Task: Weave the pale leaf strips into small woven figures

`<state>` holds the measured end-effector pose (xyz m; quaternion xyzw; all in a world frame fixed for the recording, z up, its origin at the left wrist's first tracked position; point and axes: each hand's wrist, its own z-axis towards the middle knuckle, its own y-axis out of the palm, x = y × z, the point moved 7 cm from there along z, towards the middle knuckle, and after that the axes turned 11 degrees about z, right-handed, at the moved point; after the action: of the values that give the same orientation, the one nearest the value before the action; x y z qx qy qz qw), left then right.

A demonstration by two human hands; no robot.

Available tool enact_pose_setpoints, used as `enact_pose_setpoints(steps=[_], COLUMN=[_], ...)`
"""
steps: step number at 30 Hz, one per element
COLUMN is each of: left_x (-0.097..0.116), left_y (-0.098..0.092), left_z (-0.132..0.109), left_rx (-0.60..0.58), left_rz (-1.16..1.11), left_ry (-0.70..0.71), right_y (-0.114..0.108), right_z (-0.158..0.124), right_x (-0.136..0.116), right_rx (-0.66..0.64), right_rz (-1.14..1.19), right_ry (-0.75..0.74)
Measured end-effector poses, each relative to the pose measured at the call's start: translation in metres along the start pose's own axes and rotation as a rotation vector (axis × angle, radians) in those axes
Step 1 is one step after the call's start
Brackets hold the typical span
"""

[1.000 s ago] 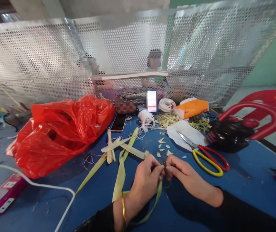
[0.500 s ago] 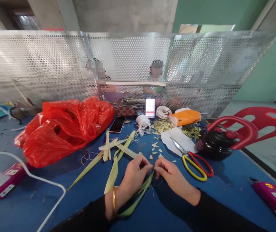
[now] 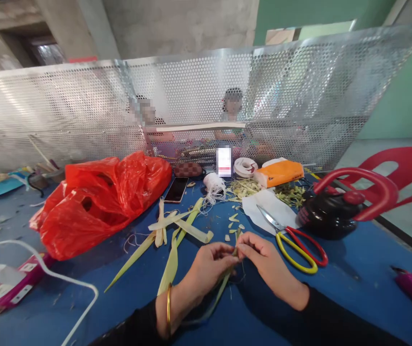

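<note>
Both hands meet low in the middle of the head view. My left hand [image 3: 211, 264], with a gold bangle at its wrist, pinches a green leaf strip [image 3: 221, 291] that hangs down below it. My right hand [image 3: 259, 252] is closed at the strip's upper end, its fingertips touching those of the left. A thin thread dangles under the fingertips. Pale husk strips [image 3: 169, 263] lie to the left of the hands. Scissors [image 3: 295, 246] with one yellow and one red handle lie to the right, their blades on white paper [image 3: 252, 206].
A red plastic bag [image 3: 101, 202], a phone [image 3: 176, 190], white string [image 3: 215, 185], a spool [image 3: 245, 166], an orange packet [image 3: 281, 173] and a black pot [image 3: 328, 214] surround the work area. Behind a perforated metal screen [image 3: 194, 86] are two people.
The hands have come closer together, fingertips now touching, and the leaf's upper end shows above them. The view has tilted and shifted slightly.
</note>
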<state>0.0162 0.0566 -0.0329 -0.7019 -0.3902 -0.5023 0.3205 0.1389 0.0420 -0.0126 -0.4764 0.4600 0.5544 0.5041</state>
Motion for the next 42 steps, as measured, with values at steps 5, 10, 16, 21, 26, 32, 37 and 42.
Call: enact_pose_setpoints(steps=[5,10,16,21,26,32,37,42], left_x=[-0.007,-0.009,-0.010,-0.001,-0.006,-0.012,-0.014,-0.003], left_y=[-0.004,-0.001,-0.008,-0.015,-0.014,-0.015,-0.018,-0.025], left_z=[-0.006,-0.004,-0.004,-0.008,-0.004,-0.002,-0.003,-0.004], left_rx=[0.021,-0.042,0.035,0.168,0.096,0.093,0.124,0.179], left_rz=[-0.037,-0.117,0.093,0.302,0.143,0.005,-0.074,-0.160], left_ry=[-0.086,-0.100,-0.066,0.082,0.015,-0.075,-0.108,-0.053], right_y=[0.003,0.007,0.009,0.012,0.012,0.014,0.014,0.000], right_z=[-0.002,-0.005,-0.009,-0.011,-0.011,-0.012,-0.011,-0.003], right_x=[-0.002,-0.002,0.005,0.004,0.002,-0.001,-0.009,-0.015], right_rx=[-0.011,-0.060,-0.107,-0.158,-0.136,-0.191,-0.242,-0.260], right_rz=[0.074,0.005,-0.065,-0.070,-0.093,-0.156,-0.266,-0.382], right_ry=[0.027,0.019,0.034,0.034,0.021,0.010,0.015,0.047])
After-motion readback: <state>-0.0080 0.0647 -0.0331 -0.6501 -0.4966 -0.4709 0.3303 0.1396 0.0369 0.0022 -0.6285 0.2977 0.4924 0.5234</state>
